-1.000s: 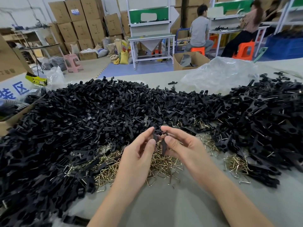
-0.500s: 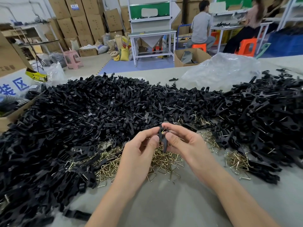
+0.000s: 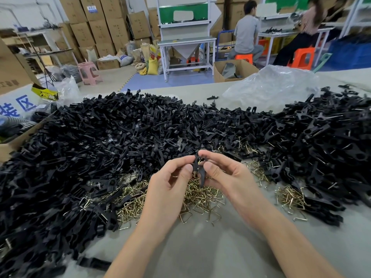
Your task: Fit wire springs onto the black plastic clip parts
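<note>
Between the two hands: one black clip part (image 3: 201,173), held up off the table (image 3: 200,247), above the loose springs.
Clip axis: long axis near upright in the view, leaning slightly; broad end up at the fingertips, narrow tail pointing down toward the person.
Wire spring (image 3: 199,161): brass-coloured glint at the broad end of the clip part, between the fingertips; seated or not, cannot tell.
Left hand (image 3: 168,189): thumb and forefinger pinch the broad end from the left; other fingers curled loosely below, touching nothing visible.
Right hand (image 3: 226,177): forefinger hooked over the top of the clip part, thumb pressed on its right side; other fingers curled underneath.
Hands together: fingertips nearly meeting around the same piece, both clamped on it.
Loose springs (image 3: 200,199): heap on the table directly under the hands.
Clip pile (image 3: 100,147): wide black bank beyond and to both sides of the hands.
Plastic bag (image 3: 271,85): clear, crumpled, far right behind the pile.
</note>
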